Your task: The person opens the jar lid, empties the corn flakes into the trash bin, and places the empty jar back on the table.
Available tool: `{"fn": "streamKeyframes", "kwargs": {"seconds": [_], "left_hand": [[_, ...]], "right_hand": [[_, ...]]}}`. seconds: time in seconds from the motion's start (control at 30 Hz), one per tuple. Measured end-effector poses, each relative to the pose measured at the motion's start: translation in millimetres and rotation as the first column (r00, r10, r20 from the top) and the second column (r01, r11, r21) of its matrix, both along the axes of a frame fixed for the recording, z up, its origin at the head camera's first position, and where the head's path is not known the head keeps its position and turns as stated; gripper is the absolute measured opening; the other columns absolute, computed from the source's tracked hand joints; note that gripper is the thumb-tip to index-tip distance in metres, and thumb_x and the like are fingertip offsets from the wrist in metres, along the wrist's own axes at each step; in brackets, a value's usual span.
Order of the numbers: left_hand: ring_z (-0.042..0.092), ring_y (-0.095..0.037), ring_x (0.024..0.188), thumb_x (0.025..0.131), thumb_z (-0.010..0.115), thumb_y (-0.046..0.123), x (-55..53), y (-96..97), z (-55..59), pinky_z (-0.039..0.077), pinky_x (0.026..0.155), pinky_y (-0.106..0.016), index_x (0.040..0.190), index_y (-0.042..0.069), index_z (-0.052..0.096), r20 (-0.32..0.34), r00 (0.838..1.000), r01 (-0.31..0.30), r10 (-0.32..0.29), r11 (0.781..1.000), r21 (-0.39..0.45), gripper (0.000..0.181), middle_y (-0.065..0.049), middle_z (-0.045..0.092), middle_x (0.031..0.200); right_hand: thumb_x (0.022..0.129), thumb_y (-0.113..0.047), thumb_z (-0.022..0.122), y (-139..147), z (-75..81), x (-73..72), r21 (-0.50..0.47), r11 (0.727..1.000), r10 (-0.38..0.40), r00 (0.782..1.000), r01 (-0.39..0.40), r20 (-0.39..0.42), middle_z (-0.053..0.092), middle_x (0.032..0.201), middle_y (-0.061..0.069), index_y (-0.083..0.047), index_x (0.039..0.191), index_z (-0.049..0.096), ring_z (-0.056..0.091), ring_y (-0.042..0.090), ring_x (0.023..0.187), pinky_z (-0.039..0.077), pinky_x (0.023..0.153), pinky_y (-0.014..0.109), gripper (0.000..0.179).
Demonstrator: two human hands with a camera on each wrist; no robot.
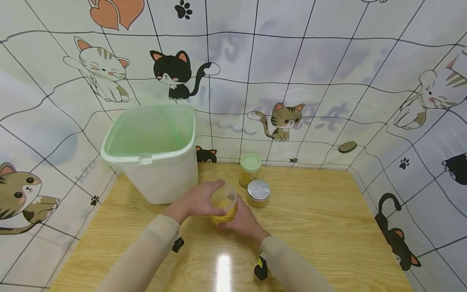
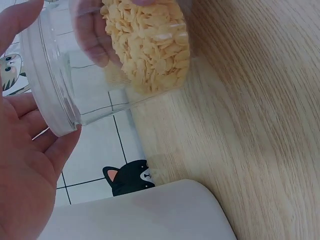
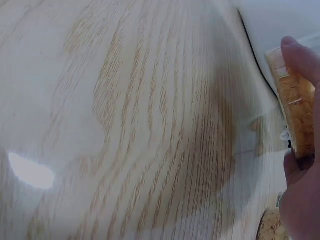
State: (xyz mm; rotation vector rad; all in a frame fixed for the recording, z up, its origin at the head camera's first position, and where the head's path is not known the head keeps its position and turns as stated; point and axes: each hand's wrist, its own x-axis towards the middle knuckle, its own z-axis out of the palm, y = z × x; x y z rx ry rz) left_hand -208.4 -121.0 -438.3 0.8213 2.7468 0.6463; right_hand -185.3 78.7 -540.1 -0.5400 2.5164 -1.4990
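A clear jar [image 1: 225, 207] partly filled with pale yellow flakes [image 2: 150, 45] is held between both hands above the wooden table. My left hand [image 1: 198, 198] grips the jar's translucent lid [image 2: 42, 75] at its rim, thumb on one side and fingers on the other. Lower down, my right hand [image 1: 246, 221] holds the jar's body from the right and below. In the left wrist view the lid sits on the jar's mouth; whether it is loose I cannot tell. The right wrist view shows the jar's flake-filled lower part [image 3: 295, 105] in the right hand's grasp at the right edge.
A large white bin [image 1: 168, 178] with a pale green rim stands at the back left. Behind the hands, to their right, are a jar with a green lid [image 1: 250, 163] and a silver-lidded jar [image 1: 258, 191]. Cat-patterned sheeting [image 1: 233, 97] surrounds the wooden table [image 1: 321, 227].
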Motion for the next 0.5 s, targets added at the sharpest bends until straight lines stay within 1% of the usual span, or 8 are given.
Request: {"fn": "streamKeyframes", "kwargs": {"seconds": [0.07, 0.17, 0.37, 0.5], "left_hand": [[0.039, -0.028, 0.142, 0.074, 0.072, 0.060, -0.3, 0.0, -1.7, 0.034, 0.117, -0.044, 0.151, 0.011, 0.037, -0.022, 1.000, 0.006, -0.006, 1.000, 0.009, 0.098, -0.010, 0.040, 0.155], [0.041, -0.027, 0.141, 0.072, 0.072, 0.063, 0.0, 0.0, -4.1, 0.035, 0.116, -0.044, 0.149, 0.012, 0.041, -0.047, 0.999, -0.007, 0.008, 1.000, 0.016, 0.098, -0.009, 0.044, 0.152], [0.043, -0.026, 0.140, 0.070, 0.069, 0.070, 1.4, 3.9, -7.6, 0.039, 0.113, -0.045, 0.149, 0.020, 0.042, -0.071, 0.995, -0.067, 0.067, 0.998, 0.009, 0.098, -0.004, 0.044, 0.152], [0.046, -0.027, 0.138, 0.069, 0.069, 0.071, 3.3, 7.4, -11.1, 0.042, 0.110, -0.047, 0.147, 0.020, 0.045, -0.110, 0.989, -0.095, 0.096, 0.995, 0.016, 0.096, -0.005, 0.047, 0.151]], "right_hand": [[0.064, -0.038, 0.090, 1, 0.7, 0.4, 0.006, 1.000, 0.003, 1.000, -0.003, -0.005, 0.053, 0.135, -0.004, -0.018, 0.151, 0.026, 0.055, 0.012, 0.117, 0.048, 0.100, 0.038, 0.110], [0.064, -0.039, 0.090, 1, 2.3, 1.6, 0.017, 1.000, -0.007, 1.000, 0.007, -0.003, 0.053, 0.135, -0.004, -0.016, 0.151, 0.026, 0.055, 0.013, 0.118, 0.048, 0.100, 0.039, 0.111], [0.063, -0.041, 0.090, 3, 0.9, 2.3, 0.030, 0.998, -0.047, 0.998, 0.048, -0.030, 0.053, 0.135, -0.007, -0.023, 0.149, 0.029, 0.054, 0.012, 0.121, 0.047, 0.102, 0.038, 0.108], [0.063, -0.041, 0.090, 4, -1.3, 3.0, 0.023, 0.998, -0.057, 0.996, 0.058, -0.069, 0.054, 0.134, -0.007, -0.022, 0.148, 0.032, 0.055, 0.012, 0.119, 0.048, 0.101, 0.038, 0.105]]}}
